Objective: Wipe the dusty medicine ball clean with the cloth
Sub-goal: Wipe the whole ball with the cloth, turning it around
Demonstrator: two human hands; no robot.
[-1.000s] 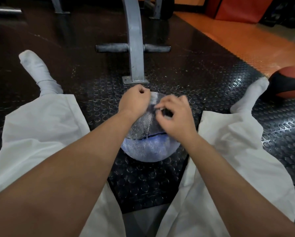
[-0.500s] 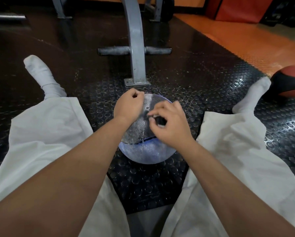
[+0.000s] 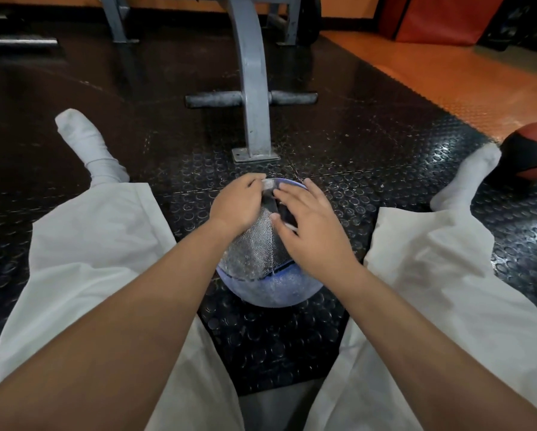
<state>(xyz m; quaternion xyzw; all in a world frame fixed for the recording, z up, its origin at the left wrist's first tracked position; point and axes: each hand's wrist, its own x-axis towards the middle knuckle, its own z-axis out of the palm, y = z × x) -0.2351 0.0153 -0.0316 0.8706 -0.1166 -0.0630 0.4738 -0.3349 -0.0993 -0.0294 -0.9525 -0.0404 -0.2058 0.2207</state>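
The dusty blue rubber medicine ball sits on the studded black mat between my legs. My left hand pinches the grey mesh cloth at eleven o'clock; my right hand, fingers spread, presses it flat. I should stretch it taut, then rub firmly.
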